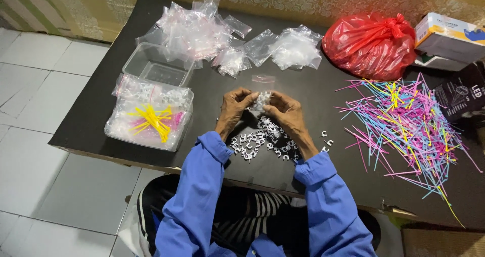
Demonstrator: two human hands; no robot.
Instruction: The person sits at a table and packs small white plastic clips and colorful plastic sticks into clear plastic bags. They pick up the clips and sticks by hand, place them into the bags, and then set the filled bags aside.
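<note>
A: Hands first. What do we log?

B: Both at frame centre over the black table [283,173]. Left hand [233,108] and right hand [284,110] are both pinched shut on one small clear bag [261,92], fingers curled round it, white bits inside.

A: And the bag sits where?

B: Up off the table, between our two sets of fingertips, just above the pile of white clips [262,138] that lies between our wrists.

A: Loose ones?

B: A few clips lie right of the right wrist, apart from the pile.

A: Surroundings, quick.

B: Right of frame, a spread of coloured ties [409,123]. Upper right, a tied red bag [371,44], with boxes [444,37] beside it. Upper centre, a heap of empty clear bags [194,29]. Left, a clear tub [154,65], and below it a second tub [149,113] packed with filled bags showing yellow ties.

A: Sleeves?

B: Blue, both arms. We can't tell the clip count in the held bag.
</note>
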